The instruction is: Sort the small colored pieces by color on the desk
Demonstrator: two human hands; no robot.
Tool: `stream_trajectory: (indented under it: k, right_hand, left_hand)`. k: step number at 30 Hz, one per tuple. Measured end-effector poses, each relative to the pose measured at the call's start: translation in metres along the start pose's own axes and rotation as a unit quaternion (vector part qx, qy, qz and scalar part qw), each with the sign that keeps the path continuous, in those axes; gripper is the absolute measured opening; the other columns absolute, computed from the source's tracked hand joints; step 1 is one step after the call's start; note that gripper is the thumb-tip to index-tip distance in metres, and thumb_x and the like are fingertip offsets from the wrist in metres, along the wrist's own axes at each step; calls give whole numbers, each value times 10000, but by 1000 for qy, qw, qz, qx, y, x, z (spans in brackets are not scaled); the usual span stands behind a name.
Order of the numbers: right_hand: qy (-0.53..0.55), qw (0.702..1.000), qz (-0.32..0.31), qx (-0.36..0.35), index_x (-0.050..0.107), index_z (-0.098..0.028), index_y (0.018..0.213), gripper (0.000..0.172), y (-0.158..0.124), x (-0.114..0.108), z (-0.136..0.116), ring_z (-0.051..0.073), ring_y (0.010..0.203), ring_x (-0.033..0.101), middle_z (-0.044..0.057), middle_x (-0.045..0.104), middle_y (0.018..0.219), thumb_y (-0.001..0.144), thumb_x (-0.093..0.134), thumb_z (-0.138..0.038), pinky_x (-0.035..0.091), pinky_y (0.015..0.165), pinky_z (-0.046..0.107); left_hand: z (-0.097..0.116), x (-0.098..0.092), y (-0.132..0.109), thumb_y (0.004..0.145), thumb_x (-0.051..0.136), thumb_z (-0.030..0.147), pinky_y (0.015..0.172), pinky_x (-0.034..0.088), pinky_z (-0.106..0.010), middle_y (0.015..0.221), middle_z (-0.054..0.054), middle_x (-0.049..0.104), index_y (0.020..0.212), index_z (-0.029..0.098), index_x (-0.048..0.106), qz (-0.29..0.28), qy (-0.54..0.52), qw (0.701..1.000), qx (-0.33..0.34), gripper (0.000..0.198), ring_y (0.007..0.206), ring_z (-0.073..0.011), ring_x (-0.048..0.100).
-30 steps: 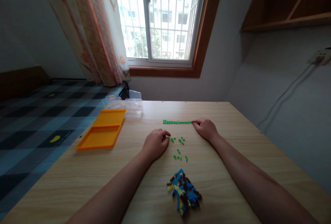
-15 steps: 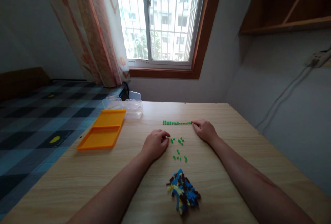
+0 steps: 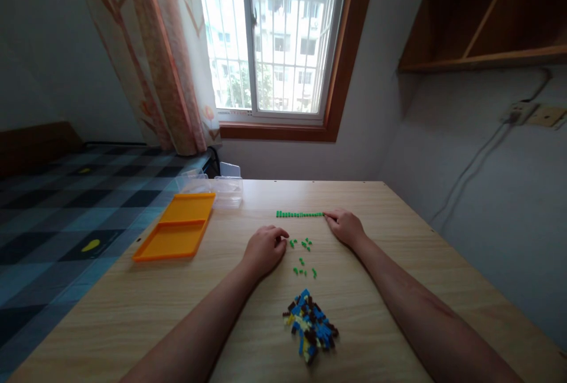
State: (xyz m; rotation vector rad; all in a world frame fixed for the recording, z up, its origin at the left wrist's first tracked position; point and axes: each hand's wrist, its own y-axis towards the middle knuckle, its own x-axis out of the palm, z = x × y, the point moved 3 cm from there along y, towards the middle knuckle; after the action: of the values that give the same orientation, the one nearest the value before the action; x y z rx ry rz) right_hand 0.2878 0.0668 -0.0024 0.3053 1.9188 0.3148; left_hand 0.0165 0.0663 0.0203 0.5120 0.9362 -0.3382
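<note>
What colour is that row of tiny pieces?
The row of pieces is green; the head view shows it.

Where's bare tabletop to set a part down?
Free: table between the orange tray and left hand; the area right of the right hand, out to the right edge; the strip behind the green row. Crowded: between the forearms, with loose green pieces and mixed pile; far left, clear boxes.

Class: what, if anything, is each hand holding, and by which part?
The left hand shows nothing held. The right hand is at the right end of the green row; whether it grips anything cannot be told.
</note>
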Motion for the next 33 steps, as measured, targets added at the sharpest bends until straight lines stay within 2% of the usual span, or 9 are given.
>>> stream_trajectory:
  k: [4, 7, 10, 13, 17, 27, 33]
  right_hand:
    - [19, 1000, 23, -10, 773, -249, 1094, 298, 0, -1, 1, 205, 890, 648, 72, 732, 989, 927, 528, -278, 479, 772, 287]
    - [101, 993, 36, -47, 778, -221, 1077, 292, -2, -3, -2, 172, 749, 605, 62, 697, 845, 902, 546, -249, 460, 698, 271]
    - [209, 973, -12, -93, 793, -189, 986, 239, -7, -3, -10, 142, 623, 539, 36, 671, 733, 863, 606, -274, 418, 602, 256]
    - [266, 953, -84, -120, 796, -177, 911, 202, -12, -2, -22, 127, 592, 511, 26, 673, 698, 830, 660, -302, 381, 559, 241]
    - [258, 946, -126, -152, 802, -190, 906, 182, -16, -3, -37, 123, 602, 524, 21, 660, 684, 821, 685, -301, 391, 576, 237]
    - [189, 959, -147, -152, 784, -212, 805, 117, -23, -8, -52, 125, 613, 550, 9, 649, 683, 773, 688, -271, 411, 600, 225]
    - [198, 958, -145, -148, 776, -200, 840, 221, -21, -5, -47, 124, 608, 543, 1, 645, 673, 730, 593, -144, 401, 598, 222]
  left_hand:
    - [0, 0, 1, 844, 574, 200, 829, 452, -339, 855, -45, 695, 939, 207, 747, -2, 1, 1000, 1, 197, 878, -217, 609]
    - [0, 0, 1, 846, 576, 207, 831, 454, -345, 863, -47, 695, 942, 208, 748, -7, 2, 1000, -1, 197, 875, -220, 610]
    - [0, 0, 1, 843, 577, 204, 826, 454, -341, 864, -47, 696, 940, 211, 750, -7, 2, 1000, -5, 198, 871, -217, 611]
    - [1, 0, 1, 836, 577, 195, 821, 453, -337, 859, -45, 695, 938, 214, 749, -3, -2, 1000, -4, 201, 871, -215, 610]
    - [0, 0, 0, 831, 577, 196, 812, 457, -339, 847, -43, 694, 933, 216, 750, 1, -2, 1000, -3, 202, 860, -214, 611]
    - [1, -1, -1, 835, 576, 198, 841, 473, -338, 863, -48, 703, 924, 212, 749, 3, -11, 1000, -5, 195, 876, -214, 620]
    - [0, -1, -1, 830, 580, 181, 822, 471, -332, 856, -44, 704, 925, 214, 748, 4, -11, 1000, -4, 196, 866, -212, 622]
